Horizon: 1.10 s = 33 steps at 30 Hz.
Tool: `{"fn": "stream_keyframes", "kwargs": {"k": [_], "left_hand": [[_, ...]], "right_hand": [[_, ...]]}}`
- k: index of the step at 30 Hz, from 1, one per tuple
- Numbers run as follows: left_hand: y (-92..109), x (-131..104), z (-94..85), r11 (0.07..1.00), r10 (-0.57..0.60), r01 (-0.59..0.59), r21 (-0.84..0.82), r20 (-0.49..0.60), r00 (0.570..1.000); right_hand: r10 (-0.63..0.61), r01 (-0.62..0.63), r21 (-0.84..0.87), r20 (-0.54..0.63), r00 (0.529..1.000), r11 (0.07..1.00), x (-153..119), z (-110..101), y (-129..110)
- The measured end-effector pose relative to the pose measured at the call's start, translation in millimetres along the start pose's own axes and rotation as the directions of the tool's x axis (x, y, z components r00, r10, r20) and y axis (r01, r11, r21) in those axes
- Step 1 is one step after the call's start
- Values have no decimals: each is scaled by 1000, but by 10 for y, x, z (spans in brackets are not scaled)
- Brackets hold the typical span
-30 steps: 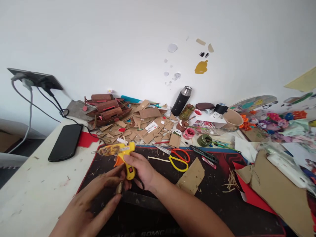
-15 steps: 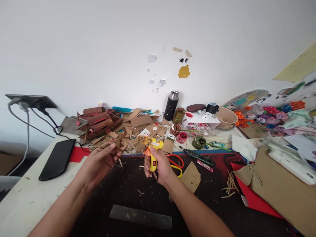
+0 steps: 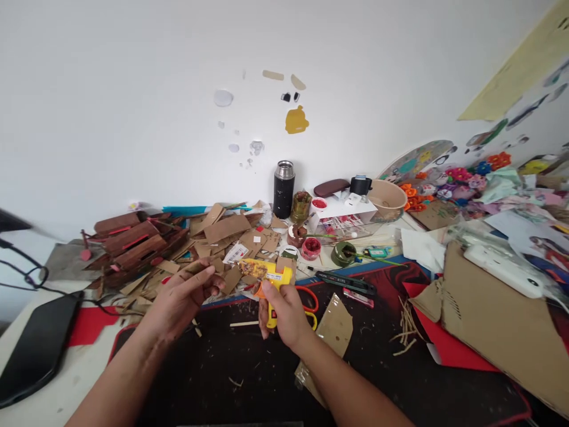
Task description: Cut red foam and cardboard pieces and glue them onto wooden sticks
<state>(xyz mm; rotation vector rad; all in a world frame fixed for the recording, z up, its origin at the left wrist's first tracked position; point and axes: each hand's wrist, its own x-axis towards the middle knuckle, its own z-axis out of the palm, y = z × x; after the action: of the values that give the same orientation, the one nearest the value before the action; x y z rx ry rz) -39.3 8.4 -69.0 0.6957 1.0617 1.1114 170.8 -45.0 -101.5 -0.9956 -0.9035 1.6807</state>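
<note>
In my right hand point(image 3: 284, 317) is a yellow glue gun point(image 3: 278, 276) with a stained nozzle, its tip pointing left. My fingers wrap its handle near the orange trigger. My left hand point(image 3: 182, 302) is closed, fingers curled and thumb pressed in, on what looks like a small brown piece of cardboard point(image 3: 217, 265), mostly hidden by the fingers. The glue gun's nozzle is a short way right of my left fingertips, apart from them. Scissors point(image 3: 309, 299) with red and yellow handles lie just behind my right hand. A flat cardboard scrap point(image 3: 336, 326) rests beside my right wrist.
A brown model boat point(image 3: 133, 240) and cardboard scraps point(image 3: 226, 228) crowd the back left. Behind stand a black flask point(image 3: 283, 193) and paint jars point(image 3: 311, 248). A cutter knife point(image 3: 347, 282) lies right of the scissors. A black phone point(image 3: 42, 341) is far left, large cardboard point(image 3: 507, 314) right.
The view has swung right, so the table things appear further left. The ruler has nearly left the bottom edge. Both hands keep their holds, with little change between them.
</note>
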Motion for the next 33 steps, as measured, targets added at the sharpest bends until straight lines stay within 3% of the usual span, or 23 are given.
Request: {"fn": "stream_keyframes", "kwargs": {"k": [5,17,33], "left_hand": [[-108,-10,22,991,-15,6,135,63,998],[-45,9,-20,959,28,-49,279,78,997],[-41,-8,-4,952,50,-61,301,45,998]], "right_hand": [[14,-19,-87,-55,998,996,-30,21,15],[32,-57,-281,-94,995,958,-137,43,16],[30,-64,-307,-114,993,950,-125,68,-4]]}}
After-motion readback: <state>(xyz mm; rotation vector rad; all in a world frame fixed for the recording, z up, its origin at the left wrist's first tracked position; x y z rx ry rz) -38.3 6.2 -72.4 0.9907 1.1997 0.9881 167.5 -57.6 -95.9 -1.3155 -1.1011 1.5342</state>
